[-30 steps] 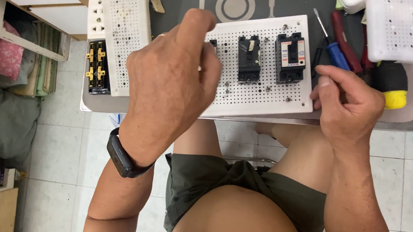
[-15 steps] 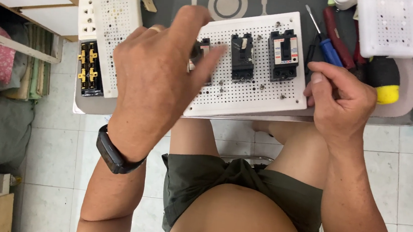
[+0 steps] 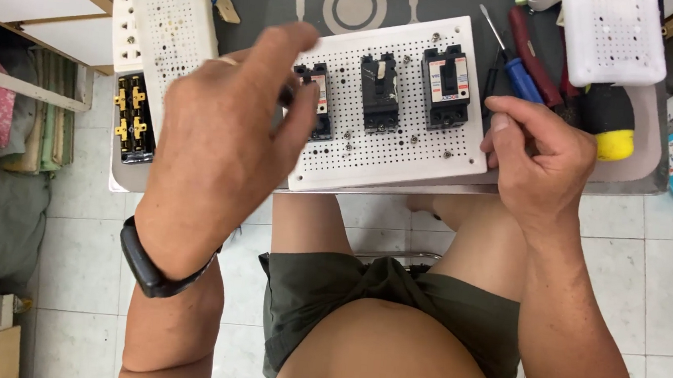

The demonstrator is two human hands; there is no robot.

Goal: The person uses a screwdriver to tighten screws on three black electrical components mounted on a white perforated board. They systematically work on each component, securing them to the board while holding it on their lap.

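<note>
A white perforated board (image 3: 391, 157) lies on the grey table top and carries three black circuit breakers: left (image 3: 318, 91), middle (image 3: 379, 91) and right (image 3: 445, 85). My left hand (image 3: 224, 144), with a black band on its wrist, reaches over the board's left end. Its thumb and fingers close around the left side of the left breaker, partly hiding it. My right hand (image 3: 535, 153) grips the board's right edge, thumb on top and fingers curled.
A blue-handled screwdriver (image 3: 520, 75), a red-handled one (image 3: 533, 52) and a yellow-and-black tool (image 3: 609, 126) lie right of the board, under a white perforated basket (image 3: 613, 35). A second white perforated panel (image 3: 169, 32) with a black-and-gold terminal block (image 3: 134, 117) lies left. My knees are under the table edge.
My left hand has slid left and down, uncovering most of the left breaker. My right hand stays on the board's right edge.
</note>
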